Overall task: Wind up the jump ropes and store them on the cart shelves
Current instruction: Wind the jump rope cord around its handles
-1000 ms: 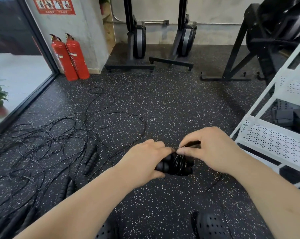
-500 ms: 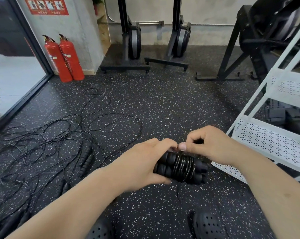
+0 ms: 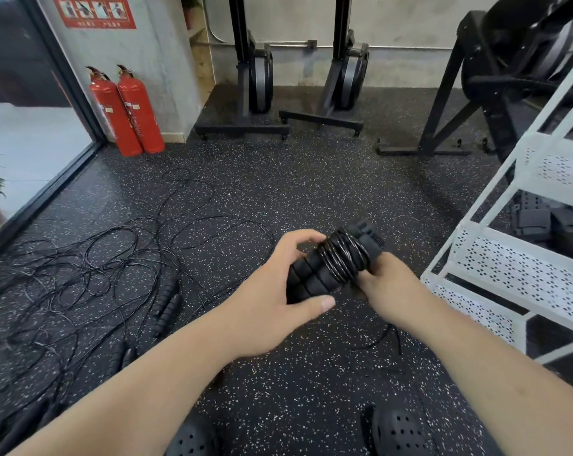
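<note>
The wound jump rope is clasped by curled left hand fingers and gripped underneath by the right hand.

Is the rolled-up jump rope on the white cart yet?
No, the left hand and the right hand hold the jump rope over the floor, beside the cart.
</note>
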